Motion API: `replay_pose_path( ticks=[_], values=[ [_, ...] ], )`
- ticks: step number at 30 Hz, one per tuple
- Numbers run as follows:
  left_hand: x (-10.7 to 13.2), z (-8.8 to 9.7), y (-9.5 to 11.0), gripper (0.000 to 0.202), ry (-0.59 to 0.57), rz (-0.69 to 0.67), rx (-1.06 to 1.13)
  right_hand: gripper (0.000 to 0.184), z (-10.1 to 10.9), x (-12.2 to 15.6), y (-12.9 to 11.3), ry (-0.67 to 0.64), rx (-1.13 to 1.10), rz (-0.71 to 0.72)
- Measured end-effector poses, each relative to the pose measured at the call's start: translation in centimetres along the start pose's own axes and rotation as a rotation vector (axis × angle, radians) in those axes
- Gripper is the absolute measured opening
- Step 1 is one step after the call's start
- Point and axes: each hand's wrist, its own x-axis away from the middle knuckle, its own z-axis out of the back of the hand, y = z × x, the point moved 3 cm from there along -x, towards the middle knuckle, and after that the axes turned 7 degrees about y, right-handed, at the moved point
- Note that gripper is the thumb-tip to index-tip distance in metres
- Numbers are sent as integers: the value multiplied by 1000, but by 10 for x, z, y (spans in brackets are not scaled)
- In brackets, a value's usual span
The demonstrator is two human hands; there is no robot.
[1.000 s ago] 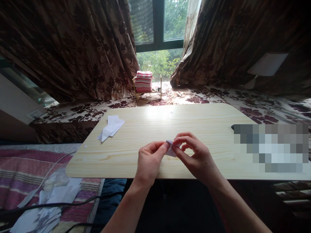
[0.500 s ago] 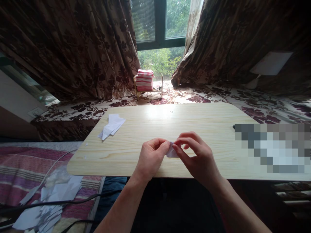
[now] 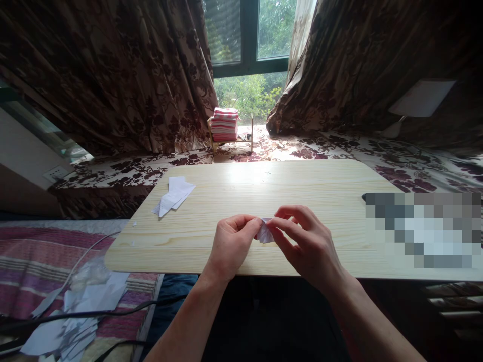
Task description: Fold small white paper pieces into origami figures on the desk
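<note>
A small folded piece of pale lilac paper point(image 3: 265, 234) sits between my two hands, just above the light wooden table point(image 3: 287, 191). My left hand point(image 3: 231, 246) pinches its left side with thumb and curled fingers. My right hand point(image 3: 310, 245) pinches its right side, fingers bent over the top. Most of the paper is hidden by my fingers. Both hands are near the table's front edge, in the middle.
White paper strips point(image 3: 174, 196) lie at the table's far left corner. A small rack with striped folded cloths point(image 3: 225, 124) stands by the window. Paper scraps and cables point(image 3: 75, 306) lie on the striped blanket at the lower left. A blurred patch covers the table's right side.
My hands have stayed in the same spot. The fingers have shifted slightly on the folded paper, and the view has tilted a little.
</note>
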Motion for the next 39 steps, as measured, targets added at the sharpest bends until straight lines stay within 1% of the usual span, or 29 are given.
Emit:
replay_pose_path(
  ticks=[3, 11, 13, 15, 17, 19, 22, 24, 26, 29, 32, 34, 39],
  values=[
    [0, 0, 0, 19, 2, 6, 6, 19, 0, -1, 1, -24, 21, 10],
    [1, -2, 3, 18, -5, 8, 15, 18, 2, -2, -1, -32, 34, 31],
    [1, -2, 3, 19, -6, 11, 10, 17, 1, -1, 0, -31, 14, 14],
    [1, -2, 2, 18, -7, 18, 1, 15, 1, -1, 2, -10, -60, -61],
    [0, -1, 1, 17, -8, 19, -22, 10, 1, -1, 5, -1, -169, -186],
    [0, 0, 0, 17, -15, 7, -60, 8, -1, 0, 9, -35, -265, -309],
    [0, 1, -1, 18, -25, -16, -109, 11, -3, 1, 11, -125, -358, -454],
    [0, 1, -1, 18, -24, -33, -119, 14, -3, 2, 12, -158, -406, -513],
    [0, 0, -1, 18, -24, -50, -118, 16, -4, 2, 12, -166, -435, -539],
    [1, -1, 0, 18, -32, -55, -111, 10, -4, 3, 12, -131, -429, -527],
    [1, -3, 0, 18, -36, -38, -102, 3, -4, 2, 11, -77, -405, -467],
    [1, -4, 1, 18, -43, -27, -94, 3, -3, 2, 9, -50, -370, -404],
    [2, -5, 2, 20, -68, -2, -68, 6, 0, 1, 2, 20, -208, -194]
  ],
)
